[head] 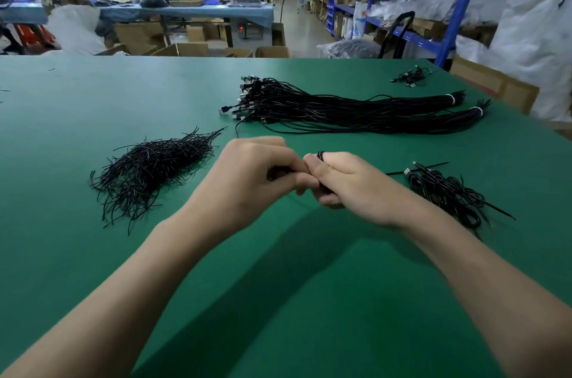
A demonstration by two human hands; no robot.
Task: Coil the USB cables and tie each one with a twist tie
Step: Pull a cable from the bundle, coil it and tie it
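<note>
Green table (93, 105); left hand (257, 173), right hand (349, 184) clasp cable (320, 156), mostly hidden.

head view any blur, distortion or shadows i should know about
Head view: wide-angle distortion tilts the blue shelving inward; soft forearm shadows fall on the green table; the left hand and right hand are slightly blurred, so the black cable between them is hard to make out.

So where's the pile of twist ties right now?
In the head view, the pile of twist ties lies on the green table, left of the left hand and nearer the person than the long cable bundles.
</note>
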